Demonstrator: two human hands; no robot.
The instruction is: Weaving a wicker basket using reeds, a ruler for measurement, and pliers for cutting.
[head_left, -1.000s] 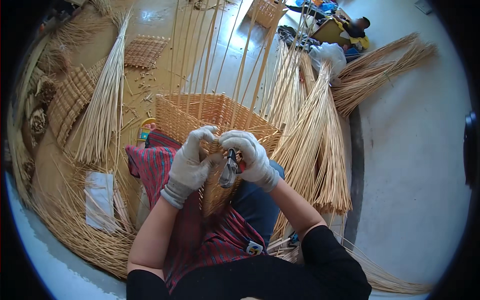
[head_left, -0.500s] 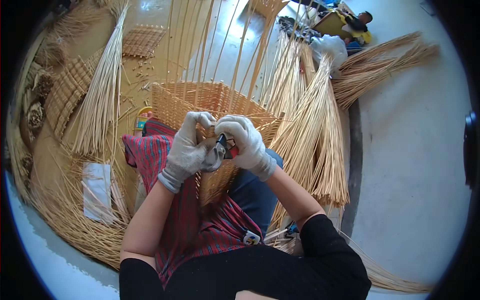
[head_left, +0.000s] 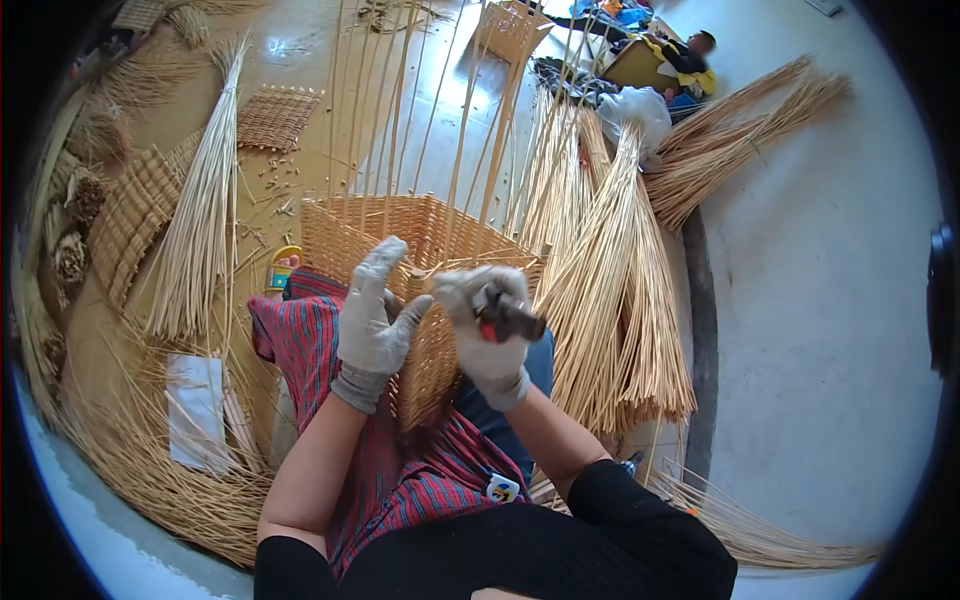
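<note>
A half-woven wicker basket (head_left: 350,235) with tall upright stakes rests on my lap, a corner toward me. My left hand (head_left: 370,335), in a whitish glove, is beside the near corner with its fingers stretched up and thumb apart, holding nothing. My right hand (head_left: 490,350), also gloved, is closed around pruning shears (head_left: 512,318) with a dark metal head and a bit of red; motion blurs them. It is just right of the basket's near corner. A striped red and blue cloth (head_left: 310,330) covers my lap under the basket.
Bundles of pale wicker rods (head_left: 620,310) stand at the right, with another bundle (head_left: 195,230) at the left. Woven panels (head_left: 275,117) and short offcuts lie on the floor. Loose rods (head_left: 170,500) curve along the lower left. A person (head_left: 690,65) is at the far right.
My hands have moved apart. The left has uncurled its fingers; the right has turned, swinging the shears away from the basket's corner, their head now pointing right. My view has shifted slightly.
</note>
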